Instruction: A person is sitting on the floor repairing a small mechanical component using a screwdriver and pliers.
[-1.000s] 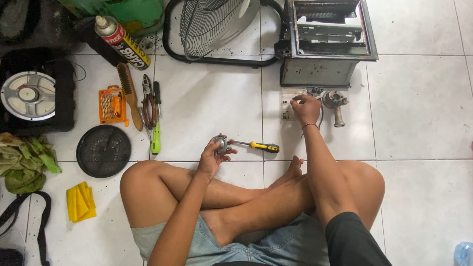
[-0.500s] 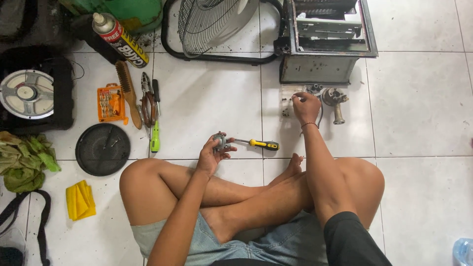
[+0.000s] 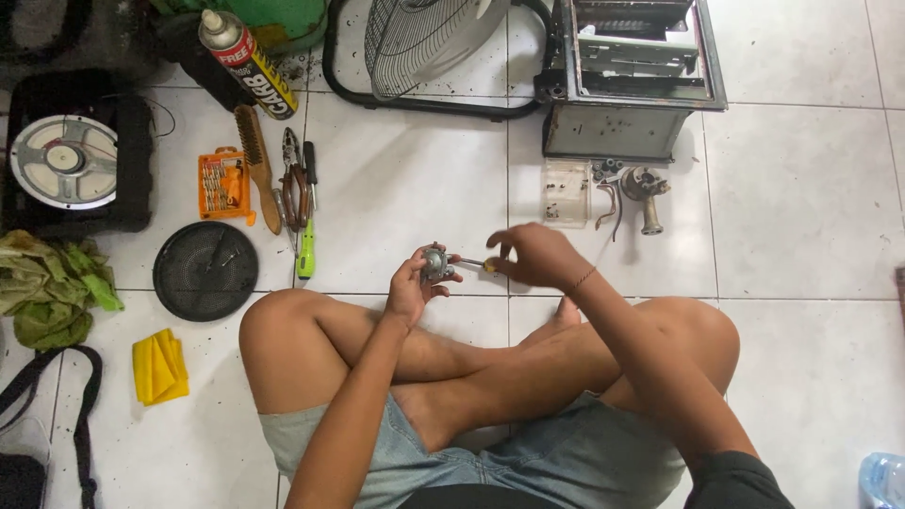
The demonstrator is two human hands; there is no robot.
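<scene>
Small grey metal part (image 3: 436, 263), likely a valve or carburettor body, held just above the white tiled floor (image 3: 801, 217), in front of crossed bare legs. Gripped by the left hand (image 3: 411, 287), fingers curled closed around its underside and near side. Screwdriver (image 3: 471, 263) with yellow handle pressed tip-first into the part's right face, shaft level, handle mostly hidden inside the right hand (image 3: 535, 254), which is closed around it. Thin bracelet on the right wrist.

Beyond the hands, well apart: grey metal box-like housing (image 3: 617, 132) with open top, and just before it a clear plastic tray (image 3: 566, 191) of small pieces, a bent wire, and a brass-and-grey fitting (image 3: 646, 193) lying on the tile. Round wire fan guard (image 3: 424, 38) on a black ring base to the housing's left.

On the left side of the floor: spray can (image 3: 247, 64) lying tilted, wooden-handled wire brush (image 3: 256, 165), pliers (image 3: 294, 179), green-handled screwdriver (image 3: 306, 250), orange bit case (image 3: 223, 184), round black mesh cover (image 3: 205, 270), speaker (image 3: 61, 160) in a black box, crumpled green cloth (image 3: 52, 292), folded yellow cloth (image 3: 158, 366), black strap at the lower left edge. Corner of a clear water bottle at the lower right edge.
</scene>
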